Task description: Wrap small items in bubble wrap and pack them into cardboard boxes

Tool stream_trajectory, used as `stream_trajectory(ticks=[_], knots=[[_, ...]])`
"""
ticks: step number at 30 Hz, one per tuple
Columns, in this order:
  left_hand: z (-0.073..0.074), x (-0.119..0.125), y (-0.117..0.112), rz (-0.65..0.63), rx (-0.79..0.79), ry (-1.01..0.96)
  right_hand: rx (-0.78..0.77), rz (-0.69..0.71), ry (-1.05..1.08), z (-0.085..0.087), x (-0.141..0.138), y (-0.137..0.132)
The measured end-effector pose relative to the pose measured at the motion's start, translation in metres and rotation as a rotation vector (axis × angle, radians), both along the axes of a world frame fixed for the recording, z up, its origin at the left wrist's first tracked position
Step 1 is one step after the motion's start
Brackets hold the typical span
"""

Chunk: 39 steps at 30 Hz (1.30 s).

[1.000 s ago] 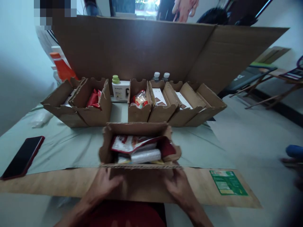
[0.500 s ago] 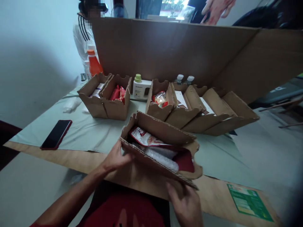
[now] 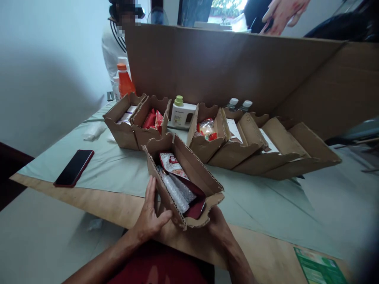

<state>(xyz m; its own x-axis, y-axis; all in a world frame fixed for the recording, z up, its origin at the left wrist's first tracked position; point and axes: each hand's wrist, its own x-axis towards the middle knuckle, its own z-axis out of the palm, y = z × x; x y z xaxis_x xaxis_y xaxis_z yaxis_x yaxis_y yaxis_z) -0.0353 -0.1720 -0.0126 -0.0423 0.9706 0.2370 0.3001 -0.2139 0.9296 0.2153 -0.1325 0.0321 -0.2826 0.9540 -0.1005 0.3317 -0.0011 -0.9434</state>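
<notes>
An open cardboard tray box (image 3: 194,173) sits between my hands, turned so one short end faces me. Inside it lie a red and white packet (image 3: 171,163), a roll of bubble wrap (image 3: 177,191) and a dark red pouch (image 3: 197,208). My left hand (image 3: 149,217) presses flat along the box's left wall, thumb hooked under the near corner. My right hand (image 3: 217,223) cups the near right corner from below, its fingers mostly hidden by the box.
A row of similar cardboard trays (image 3: 237,146) holding packets stands behind, before a tall cardboard sheet (image 3: 225,67). A phone (image 3: 74,167) lies left on the green cloth. White bottle (image 3: 183,114), orange bottle (image 3: 124,81). One person stands behind, and another person's hand (image 3: 281,14) shows at top right.
The box has been swung round from lying crosswise to pointing lengthwise away from me. Both hands shifted with it, the left onto its side wall, the right under its near end.
</notes>
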Motion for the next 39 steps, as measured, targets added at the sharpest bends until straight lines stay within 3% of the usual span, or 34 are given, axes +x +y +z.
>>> stream_trajectory(ticks=[4, 8, 16, 21, 26, 28, 31, 34, 39], knots=[[0.009, 0.007, 0.03, -0.091, 0.029, 0.077, -0.056, -0.141, 0.041, -0.007, -0.01, 0.014], [0.019, 0.004, 0.047, -0.159, 0.046, 0.134, -0.041, -0.282, 0.041, -0.012, -0.024, 0.008], [0.021, -0.017, 0.058, -0.148, 0.183, 0.19, 0.11, -0.314, -0.062, -0.019, -0.048, 0.008], [0.022, -0.024, 0.092, -0.034, 0.227, 0.225, 0.181, -0.32, 0.081, -0.041, -0.066, 0.035], [0.031, -0.029, 0.148, 0.284, 0.181, 0.33, 0.285, -0.311, 0.142, -0.054, -0.071, 0.057], [0.031, -0.03, 0.157, 0.329, 0.163, 0.336, 0.327, -0.278, 0.107, -0.056, -0.067, 0.056], [0.028, -0.031, 0.142, 0.314, 0.148, 0.345, 0.353, -0.259, 0.019, -0.059, -0.058, 0.049], [0.023, -0.03, 0.106, 0.249, 0.135, 0.332, 0.377, -0.234, -0.068, -0.051, -0.052, 0.044], [0.022, -0.032, 0.053, 0.214, 0.059, 0.243, 0.487, -0.075, -0.124, -0.004, -0.065, 0.059]])
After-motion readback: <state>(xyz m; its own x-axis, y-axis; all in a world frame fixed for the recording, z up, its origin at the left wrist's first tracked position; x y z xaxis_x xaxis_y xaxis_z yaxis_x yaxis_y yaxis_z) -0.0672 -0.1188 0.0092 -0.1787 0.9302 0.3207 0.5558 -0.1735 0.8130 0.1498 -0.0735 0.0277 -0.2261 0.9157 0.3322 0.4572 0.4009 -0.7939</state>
